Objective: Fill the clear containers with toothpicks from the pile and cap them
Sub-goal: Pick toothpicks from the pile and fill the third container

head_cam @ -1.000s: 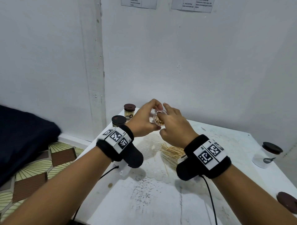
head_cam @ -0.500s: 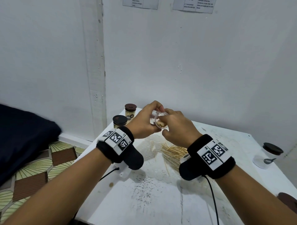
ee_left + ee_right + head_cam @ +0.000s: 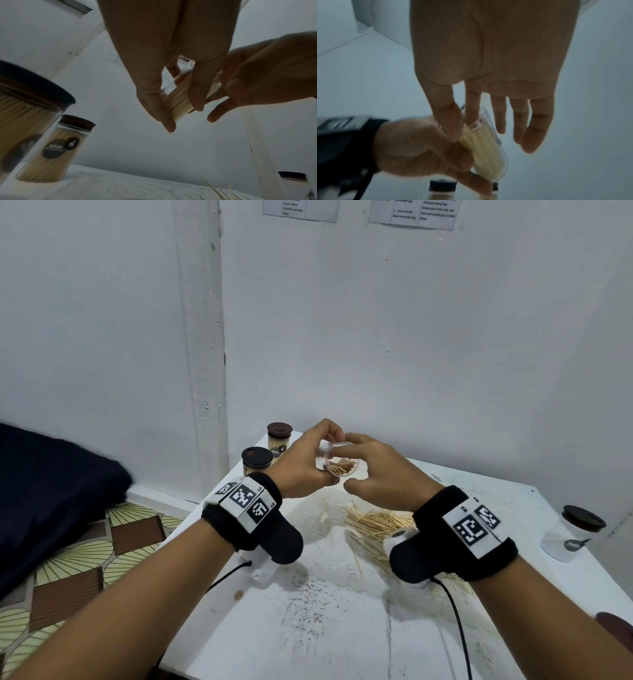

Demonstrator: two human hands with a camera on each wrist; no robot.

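Note:
My left hand (image 3: pixel 305 467) grips a small clear container (image 3: pixel 340 467) above the table's far end, tilted with its mouth toward me and partly filled with toothpicks. In the left wrist view the container (image 3: pixel 178 100) sits between the thumb and fingers of my left hand (image 3: pixel 154 67). My right hand (image 3: pixel 383 477) is spread, its index finger lying across the container's rim and its thumb hanging below. From the right wrist the container (image 3: pixel 486 148) shows under those straight fingers (image 3: pixel 522 115). The toothpick pile (image 3: pixel 376 522) lies on the table beneath my right wrist.
Two capped jars full of toothpicks (image 3: pixel 279 440) (image 3: pixel 257 462) stand at the white table's (image 3: pixel 325 628) back left corner. A capped clear jar (image 3: pixel 575 532) stands at the right edge, with a loose brown lid (image 3: pixel 616 625) nearer me. Dark cloth (image 3: pixel 51 491) lies left of the table.
The container's mouth has tilted more toward me. My right hand has gone from bunched fingertips at the mouth to spread fingers, the thumb dropping away below the rim.

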